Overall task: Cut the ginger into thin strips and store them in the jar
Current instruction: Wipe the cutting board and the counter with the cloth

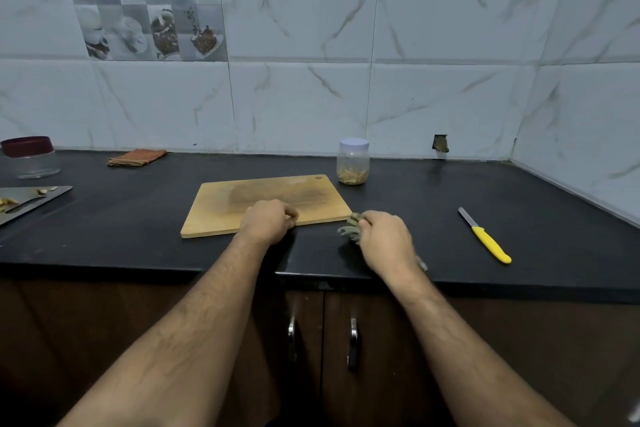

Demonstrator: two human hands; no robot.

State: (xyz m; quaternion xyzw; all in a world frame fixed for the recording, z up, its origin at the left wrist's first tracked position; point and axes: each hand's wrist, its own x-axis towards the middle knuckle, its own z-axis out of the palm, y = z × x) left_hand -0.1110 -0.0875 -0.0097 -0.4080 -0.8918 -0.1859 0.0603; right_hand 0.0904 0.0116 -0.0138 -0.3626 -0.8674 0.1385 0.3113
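Observation:
A wooden cutting board [270, 198] lies on the black counter with nothing on its top. My left hand [268, 222] rests curled on the board's near edge, and I cannot see anything in it. My right hand [384, 239] is closed on a knobbly piece of ginger [350, 227] just off the board's right corner. A clear jar [353, 161] with a pale lid stands behind the board's far right corner, with ginger strips in its bottom. A yellow-handled knife [485, 235] lies on the counter to the right, apart from both hands.
A steel tray [31, 199] with scraps and a blade sits at the far left. Behind it stands a glass container with a dark red lid [29, 156]. A folded brown cloth [136, 157] lies by the wall. Cabinet doors with handles [352, 343] are below the counter edge.

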